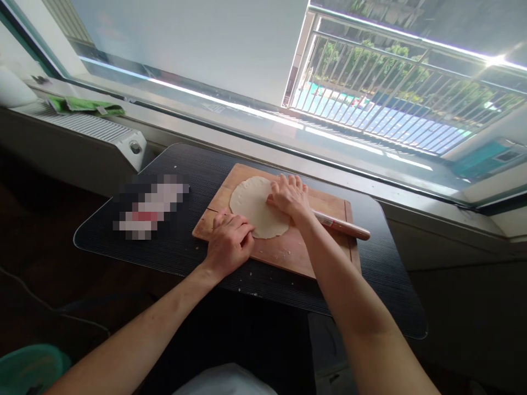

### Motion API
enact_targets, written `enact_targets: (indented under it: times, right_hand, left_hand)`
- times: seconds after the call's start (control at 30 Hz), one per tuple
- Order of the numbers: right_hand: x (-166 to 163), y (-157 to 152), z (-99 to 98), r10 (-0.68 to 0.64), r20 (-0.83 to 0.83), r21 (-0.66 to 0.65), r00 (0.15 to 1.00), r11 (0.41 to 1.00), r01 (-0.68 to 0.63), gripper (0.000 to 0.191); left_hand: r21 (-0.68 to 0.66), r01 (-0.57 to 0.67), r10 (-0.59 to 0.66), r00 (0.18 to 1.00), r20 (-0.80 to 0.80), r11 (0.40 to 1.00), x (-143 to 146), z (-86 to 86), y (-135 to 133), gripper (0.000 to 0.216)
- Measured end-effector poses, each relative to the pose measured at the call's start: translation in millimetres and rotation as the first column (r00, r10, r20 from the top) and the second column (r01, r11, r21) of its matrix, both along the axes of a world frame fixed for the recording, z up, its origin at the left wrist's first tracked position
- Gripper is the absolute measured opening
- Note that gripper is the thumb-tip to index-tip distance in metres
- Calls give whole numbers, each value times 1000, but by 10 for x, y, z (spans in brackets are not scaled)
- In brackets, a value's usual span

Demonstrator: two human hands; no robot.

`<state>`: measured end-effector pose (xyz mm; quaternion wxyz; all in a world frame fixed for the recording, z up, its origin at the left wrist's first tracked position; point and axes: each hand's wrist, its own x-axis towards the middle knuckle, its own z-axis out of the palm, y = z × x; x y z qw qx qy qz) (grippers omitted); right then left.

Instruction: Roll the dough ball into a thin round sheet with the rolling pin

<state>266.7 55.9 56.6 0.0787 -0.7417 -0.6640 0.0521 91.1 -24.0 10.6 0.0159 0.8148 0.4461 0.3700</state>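
A thin round sheet of dough (257,206) lies flat on a wooden cutting board (284,255). My left hand (231,241) is at the near left edge of the dough, fingers curled and thumb and forefinger together on the rim; the exact grip is partly hidden. Across the right part of the dough lies a wooden rolling pin (346,226), slanting off the board at the right. Over its left part is my right hand (291,195), palm down, with the fingers bent over the pin.
The board rests on a black table (173,252) with rounded corners and scattered crumbs. A blurred-out item (152,208) lies on the left. Behind are a window sill, a white radiator (94,123) with a green cloth (84,106), and a railing outside. A green basin (35,367) stands lower left.
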Motion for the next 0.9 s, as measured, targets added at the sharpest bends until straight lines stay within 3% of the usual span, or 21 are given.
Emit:
enact_targets:
  times: [0.07, 0.23, 0.47, 0.63, 0.7, 0.9]
  right_hand:
    - [-3, -33, 9, 6, -12, -15, 1000, 1000, -6, 53]
    - [-90, -300, -70, 82, 36, 98, 996, 992, -85, 53]
    - [39, 59, 42, -55, -77, -42, 996, 998, 52, 51]
    - [-69, -251, -77, 35, -15, 107, 999, 994, -33, 53]
    - [-64, -239, -93, 25, -1, 128, 1000, 992, -25, 54]
    - [66, 82, 54, -64, -87, -51, 994, 997, 60, 55]
  left_hand:
    - [5, 2, -2, 1000, 2, 1000, -2, -3, 3, 18]
    - [8, 20, -20, 1000, -4, 1000, -1, -6, 13, 18]
    - [69, 27, -28, 999, 15, 997, 5, -52, 43, 18]
    - [58, 25, -25, 1000, 4, 998, 12, -86, 60, 19]
    - [46, 19, -19, 1000, -6, 999, 18, -91, 50, 20]
    - [-48, -24, 22, 999, -43, 999, 44, 65, 87, 20]
